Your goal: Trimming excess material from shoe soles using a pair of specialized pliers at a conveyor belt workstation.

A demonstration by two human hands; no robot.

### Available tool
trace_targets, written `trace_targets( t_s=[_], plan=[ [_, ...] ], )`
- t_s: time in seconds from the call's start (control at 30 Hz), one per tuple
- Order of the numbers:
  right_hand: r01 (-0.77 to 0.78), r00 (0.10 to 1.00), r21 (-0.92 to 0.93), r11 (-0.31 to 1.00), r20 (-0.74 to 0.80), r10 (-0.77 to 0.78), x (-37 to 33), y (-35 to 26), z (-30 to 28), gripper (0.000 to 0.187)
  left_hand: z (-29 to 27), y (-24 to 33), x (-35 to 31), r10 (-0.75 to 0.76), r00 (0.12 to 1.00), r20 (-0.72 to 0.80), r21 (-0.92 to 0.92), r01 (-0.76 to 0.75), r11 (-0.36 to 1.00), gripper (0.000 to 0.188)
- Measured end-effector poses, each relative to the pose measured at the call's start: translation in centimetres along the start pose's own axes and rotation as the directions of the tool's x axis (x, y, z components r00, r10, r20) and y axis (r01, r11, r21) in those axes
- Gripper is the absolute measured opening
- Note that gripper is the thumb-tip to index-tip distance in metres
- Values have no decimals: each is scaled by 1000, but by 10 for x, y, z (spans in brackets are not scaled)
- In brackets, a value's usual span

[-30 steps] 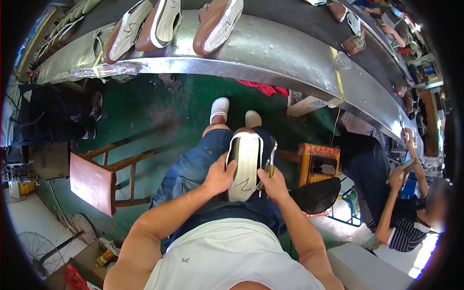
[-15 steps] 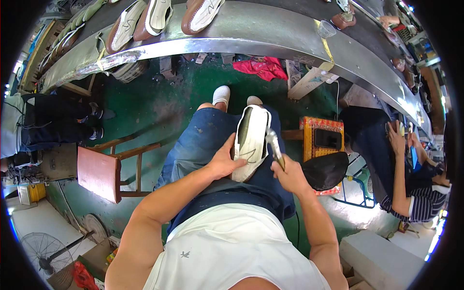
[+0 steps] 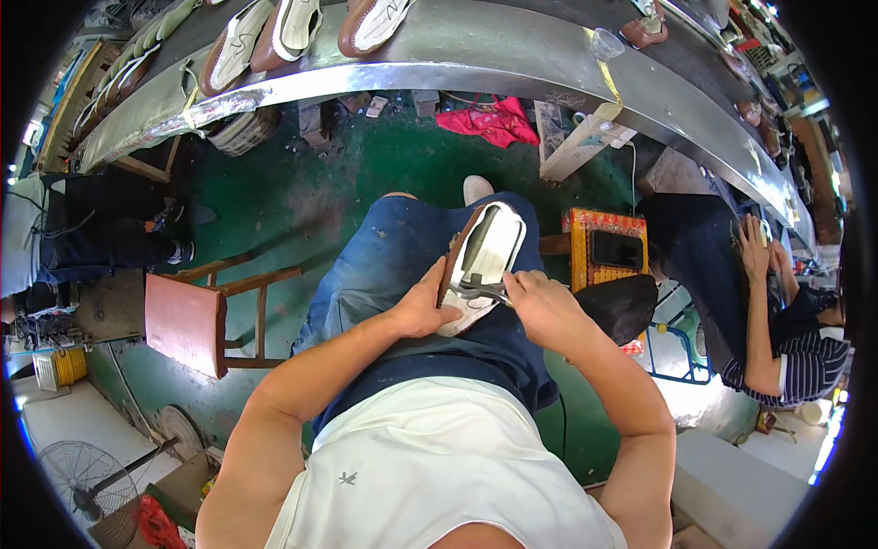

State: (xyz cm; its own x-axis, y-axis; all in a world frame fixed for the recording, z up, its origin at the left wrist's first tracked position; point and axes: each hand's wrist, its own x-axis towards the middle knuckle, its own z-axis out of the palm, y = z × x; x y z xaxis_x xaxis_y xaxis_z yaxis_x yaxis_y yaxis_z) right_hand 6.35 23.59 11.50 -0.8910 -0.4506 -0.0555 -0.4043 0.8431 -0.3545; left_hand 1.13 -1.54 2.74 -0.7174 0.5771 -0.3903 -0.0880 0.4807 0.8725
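We see a brown-and-white shoe (image 3: 489, 256) lying tilted on the person's lap, over blue shorts (image 3: 361, 265). The left hand (image 3: 426, 307) has its grip curled around the shoe's lower left side. The right hand (image 3: 541, 308) has its grip closed on a metal tool (image 3: 474, 287), its head over the shoe's lower part; we cannot tell whether they touch. Beyond the knees, we see 3 similar shoes (image 3: 285, 38) along the edge of a metal counter (image 3: 476, 59).

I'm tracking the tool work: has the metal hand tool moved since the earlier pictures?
Yes. Judged against the smartphone, the metal hand tool has moved left and downward in the picture, its head now over the shoe.
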Motion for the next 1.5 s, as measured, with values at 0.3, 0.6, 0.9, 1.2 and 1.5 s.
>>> trace_targets(
  t_s=[0.3,0.6,0.9,1.2,1.5],
  plan=[
    [-281,936,352,893,307,173,11,-26,52,29,11,-19,34,-418,899,-130,-771,173,613,68],
    [-177,984,135,975,18,176,5,10,24,52,16,-27,41,-114,900,-421,-111,74,991,56],
    [-268,947,236,934,-115,301,28,37,69,32,5,-11,40,300,908,-292,270,-223,937,56],
    [-555,801,380,740,483,353,33,77,-4,30,-14,17,52,111,991,-77,458,-64,887,58],
    [-313,950,335,889,107,294,72,81,28,37,-28,46,52,-39,998,55,510,5,860,62]
  ],
)
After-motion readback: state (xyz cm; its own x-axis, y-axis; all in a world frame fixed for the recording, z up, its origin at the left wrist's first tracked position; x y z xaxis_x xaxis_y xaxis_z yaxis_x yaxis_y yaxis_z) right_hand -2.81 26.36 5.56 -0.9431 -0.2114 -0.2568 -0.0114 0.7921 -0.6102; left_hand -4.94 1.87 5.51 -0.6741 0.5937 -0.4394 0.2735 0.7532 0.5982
